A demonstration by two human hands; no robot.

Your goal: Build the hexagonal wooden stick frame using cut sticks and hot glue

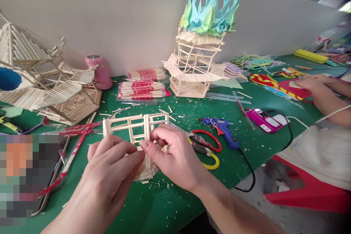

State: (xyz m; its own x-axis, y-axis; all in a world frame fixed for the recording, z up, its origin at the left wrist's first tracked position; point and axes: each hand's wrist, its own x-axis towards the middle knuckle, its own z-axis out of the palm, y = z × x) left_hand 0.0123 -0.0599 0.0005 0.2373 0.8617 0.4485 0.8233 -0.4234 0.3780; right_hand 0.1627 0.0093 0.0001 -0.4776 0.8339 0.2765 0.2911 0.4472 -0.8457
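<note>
A small open frame of pale wooden sticks (pixel 146 126) stands in front of me on the green table. My left hand (pixel 109 172) has its fingers closed at the frame's near left side, and the fingertips hide part of it. From the right, my right hand (pixel 178 157) pinches the frame around its middle upright, thumb towards me. The frame's flat stick base shows below and between the hands. Scissors (pixel 205 142) with red and yellow handles lie just beyond my right hand, and a blue glue gun (pixel 223 129) lies farther right.
Larger stick models stand at the left (pixel 68 80) and back (pixel 197 62), the latter topped with blue paper. Between them are chopstick packs (pixel 141 90) and a pink bottle (pixel 99 73). A purple power strip (pixel 264 120) lies right; another person's hands (pixel 315 82) work beyond.
</note>
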